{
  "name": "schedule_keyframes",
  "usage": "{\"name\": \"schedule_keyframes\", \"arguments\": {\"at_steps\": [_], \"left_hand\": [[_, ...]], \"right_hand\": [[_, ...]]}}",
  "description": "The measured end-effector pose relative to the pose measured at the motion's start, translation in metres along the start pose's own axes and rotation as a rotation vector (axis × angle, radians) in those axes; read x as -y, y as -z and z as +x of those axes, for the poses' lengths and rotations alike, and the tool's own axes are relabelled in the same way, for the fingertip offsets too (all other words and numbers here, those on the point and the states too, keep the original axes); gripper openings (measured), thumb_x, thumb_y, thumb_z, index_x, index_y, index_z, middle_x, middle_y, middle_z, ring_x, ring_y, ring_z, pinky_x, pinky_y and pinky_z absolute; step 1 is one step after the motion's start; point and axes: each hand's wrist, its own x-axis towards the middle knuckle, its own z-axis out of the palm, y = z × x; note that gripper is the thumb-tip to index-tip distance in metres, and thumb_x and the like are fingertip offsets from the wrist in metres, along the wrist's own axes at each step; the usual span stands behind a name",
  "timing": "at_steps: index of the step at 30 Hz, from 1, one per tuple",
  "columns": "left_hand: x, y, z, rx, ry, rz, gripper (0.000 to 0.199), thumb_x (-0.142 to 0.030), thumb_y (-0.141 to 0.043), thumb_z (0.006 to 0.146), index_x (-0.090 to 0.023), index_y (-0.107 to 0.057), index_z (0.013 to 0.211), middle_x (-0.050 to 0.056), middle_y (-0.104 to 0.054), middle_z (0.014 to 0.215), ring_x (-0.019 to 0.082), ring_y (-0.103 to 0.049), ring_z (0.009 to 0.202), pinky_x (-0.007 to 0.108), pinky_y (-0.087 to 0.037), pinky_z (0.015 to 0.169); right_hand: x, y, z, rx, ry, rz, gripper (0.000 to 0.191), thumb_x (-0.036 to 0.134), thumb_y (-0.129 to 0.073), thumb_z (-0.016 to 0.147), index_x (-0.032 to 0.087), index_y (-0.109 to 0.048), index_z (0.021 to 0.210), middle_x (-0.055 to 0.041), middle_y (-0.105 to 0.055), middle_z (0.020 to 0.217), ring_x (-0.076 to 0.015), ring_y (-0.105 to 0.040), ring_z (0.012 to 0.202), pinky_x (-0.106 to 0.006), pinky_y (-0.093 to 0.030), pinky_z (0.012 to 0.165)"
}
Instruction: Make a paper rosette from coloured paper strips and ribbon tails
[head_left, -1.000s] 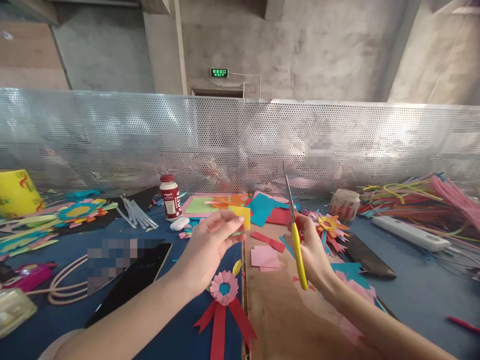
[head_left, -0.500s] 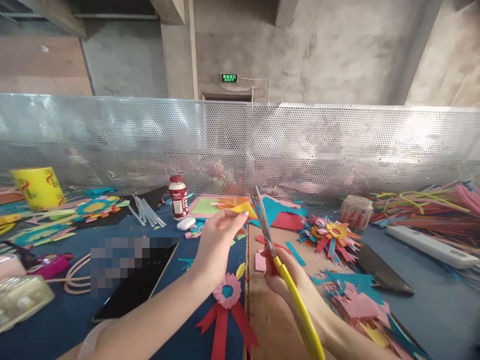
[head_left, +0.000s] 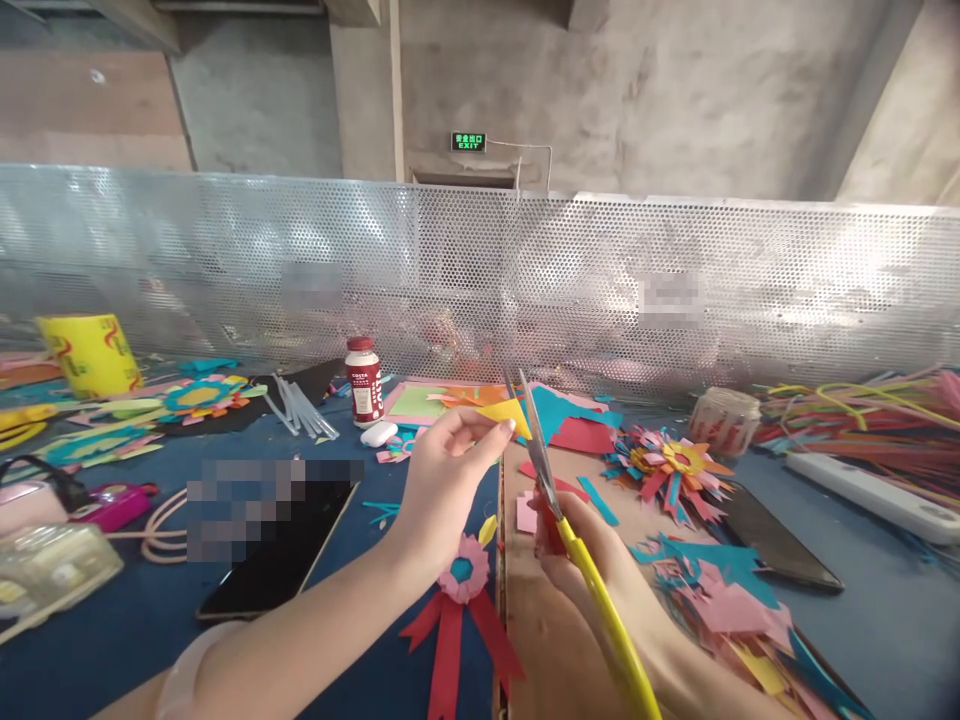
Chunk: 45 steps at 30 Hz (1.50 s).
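Between the thumb and fingers of my left hand (head_left: 450, 480) is a small piece of yellow paper (head_left: 507, 415). My right hand (head_left: 581, 555) grips a pair of scissors (head_left: 604, 600) with yellow handles. The blades are parted a little and point up and away, right beside the yellow paper's edge. Below my left wrist lies a pink paper rosette (head_left: 475, 575) with a blue centre and red ribbon tails. A small yellow paper leaf shape (head_left: 487, 530) touches or nearly touches its top. Blue paper (head_left: 562, 412) and red paper (head_left: 581, 436) lie behind the blades.
A perforated metal screen (head_left: 337, 260) borders the table's far side. A bottle (head_left: 364, 385) stands behind my left hand. A tablet (head_left: 277, 555) lies left, a phone (head_left: 784, 540) right, near paper scraps (head_left: 735, 600) and a multicoloured rosette (head_left: 679, 462). Farther right is a white power strip (head_left: 877, 495).
The whole view has shifted slightly, so things sit a little farther right and higher. Both hands keep their holds, and the scissor blades stay close to the yellow paper.
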Motion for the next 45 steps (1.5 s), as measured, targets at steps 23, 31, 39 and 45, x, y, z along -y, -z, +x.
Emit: {"name": "schedule_keyframes", "arguments": {"at_steps": [23,31,39,45], "left_hand": [[-0.0023,-0.0025,-0.0025,-0.007,-0.028,0.038,0.008,-0.023,-0.067,0.074,-0.017,-0.062,0.075,0.0,-0.064,0.075,0.012,-0.058,0.078,0.023,-0.043,0.074],[-0.0032,-0.0033,-0.0048,0.015,-0.003,0.026,0.009,-0.022,-0.067,0.075,-0.017,-0.061,0.078,0.0,-0.065,0.076,0.012,-0.058,0.077,0.022,-0.043,0.073],[-0.0051,-0.005,-0.0045,0.004,-0.002,-0.006,0.006,-0.021,-0.067,0.074,-0.017,-0.063,0.077,0.0,-0.066,0.076,0.012,-0.059,0.076,0.022,-0.044,0.073],[-0.0046,-0.0051,-0.0046,0.0,0.008,-0.009,0.006,-0.021,-0.067,0.074,-0.018,-0.063,0.077,0.0,-0.066,0.075,0.012,-0.06,0.075,0.022,-0.045,0.073]], "right_hand": [[0.0065,-0.0005,-0.0005,0.031,-0.026,0.037,0.02,0.024,-0.051,0.072,0.02,-0.051,0.092,0.0025,-0.045,0.071,-0.0141,-0.049,0.067,-0.024,-0.043,0.058],[0.0048,0.0007,0.0,0.029,-0.036,0.047,0.025,0.019,-0.052,0.068,0.02,-0.052,0.093,0.0031,-0.047,0.071,-0.0135,-0.049,0.065,-0.024,-0.042,0.057],[0.0008,0.0014,-0.0003,0.008,0.021,0.001,0.024,0.024,-0.052,0.07,0.019,-0.053,0.093,0.0025,-0.047,0.07,-0.0133,-0.048,0.063,-0.025,-0.042,0.058],[0.002,0.0006,0.0001,0.003,0.029,-0.009,0.02,0.024,-0.051,0.069,0.02,-0.052,0.088,0.0031,-0.046,0.07,-0.0131,-0.047,0.063,-0.025,-0.041,0.058]]}}
